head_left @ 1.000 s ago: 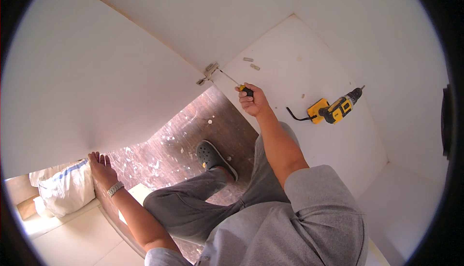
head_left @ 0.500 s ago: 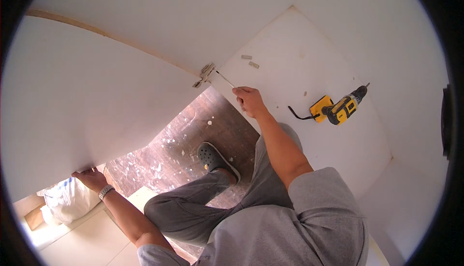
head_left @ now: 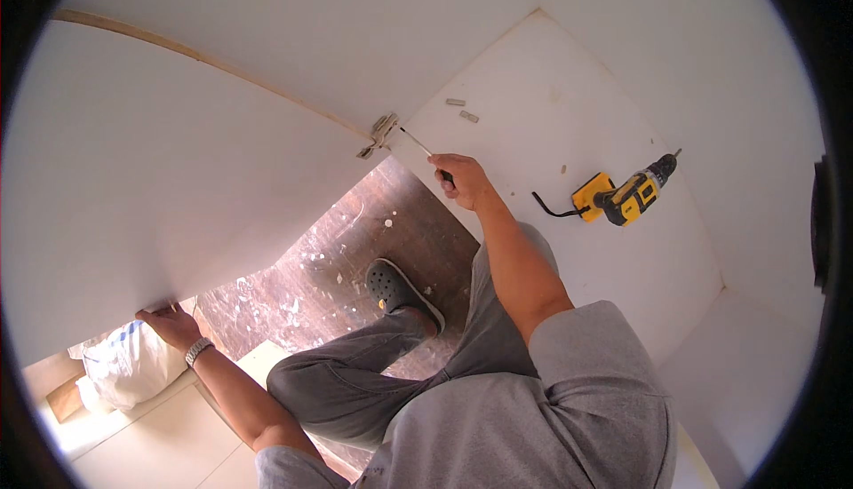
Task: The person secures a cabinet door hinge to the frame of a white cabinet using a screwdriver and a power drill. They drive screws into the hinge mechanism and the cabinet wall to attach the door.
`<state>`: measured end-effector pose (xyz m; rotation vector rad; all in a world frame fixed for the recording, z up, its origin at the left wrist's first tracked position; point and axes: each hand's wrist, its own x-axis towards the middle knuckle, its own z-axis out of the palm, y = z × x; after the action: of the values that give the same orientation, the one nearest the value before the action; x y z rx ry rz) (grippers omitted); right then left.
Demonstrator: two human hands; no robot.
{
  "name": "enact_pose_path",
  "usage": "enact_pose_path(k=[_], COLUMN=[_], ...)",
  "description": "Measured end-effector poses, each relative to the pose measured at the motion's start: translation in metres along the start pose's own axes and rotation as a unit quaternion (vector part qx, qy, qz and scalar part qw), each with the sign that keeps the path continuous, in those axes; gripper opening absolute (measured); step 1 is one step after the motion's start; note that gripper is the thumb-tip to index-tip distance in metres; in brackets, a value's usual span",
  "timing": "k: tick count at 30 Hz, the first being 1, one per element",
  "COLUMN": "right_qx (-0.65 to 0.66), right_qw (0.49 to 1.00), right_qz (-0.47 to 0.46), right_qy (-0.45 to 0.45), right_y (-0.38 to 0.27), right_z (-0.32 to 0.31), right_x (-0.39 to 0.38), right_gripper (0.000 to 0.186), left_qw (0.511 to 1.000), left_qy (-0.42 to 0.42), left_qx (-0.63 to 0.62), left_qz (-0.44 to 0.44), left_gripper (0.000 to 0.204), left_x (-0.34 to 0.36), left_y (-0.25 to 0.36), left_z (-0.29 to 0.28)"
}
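Observation:
My right hand [head_left: 459, 180] is closed around a screwdriver [head_left: 416, 141]; a bit of its black handle shows below my fingers. The dark tip points up and left, just short of a metal hinge [head_left: 380, 136]. That hinge joins the corner of a large white cabinet door [head_left: 178, 178] to the white cabinet wall [head_left: 355, 36]. At the door's lower edge, my left hand [head_left: 173, 326] grips the panel, its fingertips partly hidden by it.
A yellow-and-black cordless drill [head_left: 633, 200] rests on the white cabinet floor panel [head_left: 542, 134]. Small hinge covers [head_left: 468, 117] lie near the hinge. A white sack [head_left: 131, 365] stands below the door. My clog [head_left: 402, 294] is on the stained brown floor [head_left: 329, 258].
My right hand has turned slightly, and the screwdriver's black handle now shows beneath it. The tip stays close to the hinge. My left hand keeps its grip on the door.

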<state>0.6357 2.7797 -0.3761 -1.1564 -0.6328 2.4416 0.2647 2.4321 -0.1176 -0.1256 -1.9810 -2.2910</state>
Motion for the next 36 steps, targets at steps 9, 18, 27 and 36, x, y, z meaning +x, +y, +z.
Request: enact_pose_path(k=[9,18,27,36], right_qx=[-0.368,-0.325,-0.109,-0.489], right_qw=[0.873,0.900,0.992,0.799], right_qz=[-0.288,-0.262,-0.053,-0.301], right_qy=[0.141,0.124,0.040,0.180], right_y=[0.015,0.017,0.003,0.022], right_z=[0.007,0.004,0.016,0.018], right_x=[-0.002,0.005,0.001,0.003], right_gripper=[0.032,0.027,0.021,0.028], left_qw=[1.000,1.000,0.999,0.999], left_qy=[0.014,0.020,-0.007,0.027], left_qx=[-0.020,-0.008,-0.032,-0.030], left_qz=[0.008,0.003,0.014,0.008], left_gripper=[0.062,0.066,0.060,0.063], left_x=[0.014,0.010,0.020,0.016], left_y=[-0.007,-0.009,-0.012,-0.010], left_z=[0.001,0.002,-0.009,-0.003])
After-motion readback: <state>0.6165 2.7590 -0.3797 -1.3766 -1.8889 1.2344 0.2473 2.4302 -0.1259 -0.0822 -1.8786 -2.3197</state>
